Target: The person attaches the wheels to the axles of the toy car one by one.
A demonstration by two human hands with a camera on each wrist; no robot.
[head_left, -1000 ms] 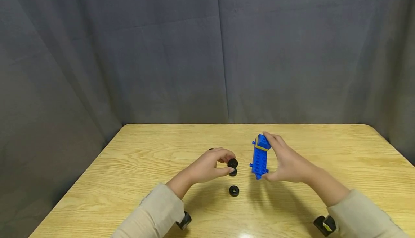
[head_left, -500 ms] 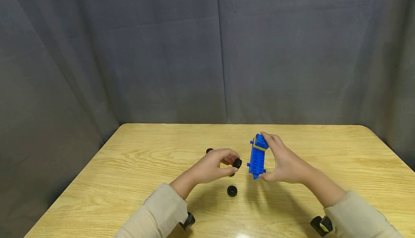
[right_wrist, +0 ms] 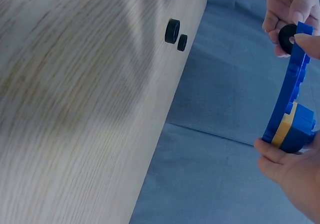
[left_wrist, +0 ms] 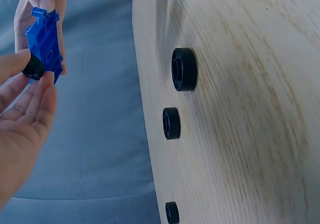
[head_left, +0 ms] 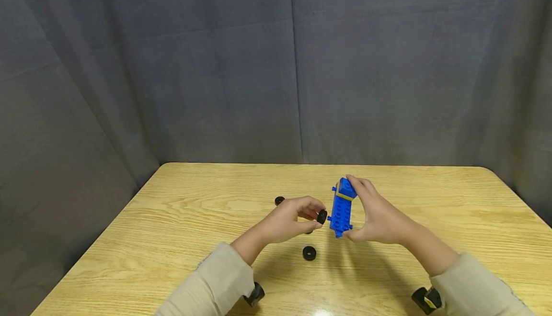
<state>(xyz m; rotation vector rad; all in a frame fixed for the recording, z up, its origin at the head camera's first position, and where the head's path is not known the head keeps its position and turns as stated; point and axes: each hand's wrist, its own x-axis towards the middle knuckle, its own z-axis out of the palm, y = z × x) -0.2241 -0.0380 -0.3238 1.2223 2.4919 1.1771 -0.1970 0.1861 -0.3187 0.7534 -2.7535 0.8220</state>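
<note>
My left hand [head_left: 284, 221] pinches a black toy wheel [head_left: 321, 217] between thumb and fingertips, raised over the table. The wheel is turned edge-on, right beside an axle peg near the front of a blue toy car base [head_left: 341, 210]. This base has studs on top, small pegs along its sides and a blue brick with a yellow layer at its far end. My right hand [head_left: 384, 214] grips the base by its two ends, thumb at the near end, fingers at the far one. In the right wrist view the held wheel [right_wrist: 287, 38] overlaps the base's end.
Another black wheel [head_left: 309, 253] lies on the wooden table [head_left: 194, 196] in front of the hands. A second loose wheel [head_left: 280, 200] is behind my left hand, and a third [head_left: 309, 232] shows partly under it. A grey curtain [head_left: 215, 67] hangs behind the table.
My left hand has moved right with the wheel, bringing it close to the car base and turning it edge-on. The right hand keeps its grip and has shifted slightly left in view.
</note>
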